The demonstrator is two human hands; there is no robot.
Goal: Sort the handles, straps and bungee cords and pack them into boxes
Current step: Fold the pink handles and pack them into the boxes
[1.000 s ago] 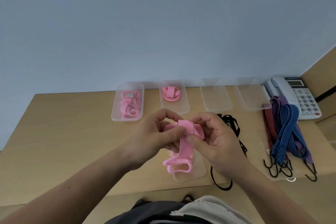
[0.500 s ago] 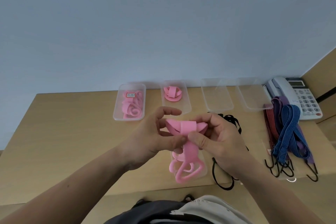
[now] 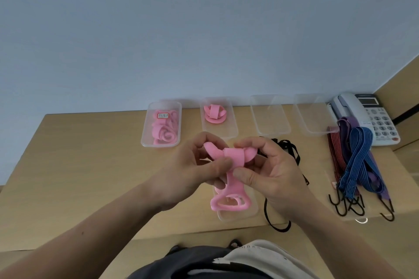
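Both hands meet above the bench (image 3: 90,165): the left hand (image 3: 192,165) and the right hand (image 3: 272,172) each pinch the pink strap (image 3: 233,156) between thumb and fingers, its top folded into a band. Its ring end (image 3: 229,205) hangs over a clear box (image 3: 251,210) near the front edge. At the back, a left box (image 3: 145,133) holds pink coils and a second box (image 3: 226,131) holds a rolled strap (image 3: 214,114). A black cord (image 3: 292,149) lies behind the right hand. Striped bungee cords (image 3: 356,161) lie far right, partly over a phone (image 3: 374,118)
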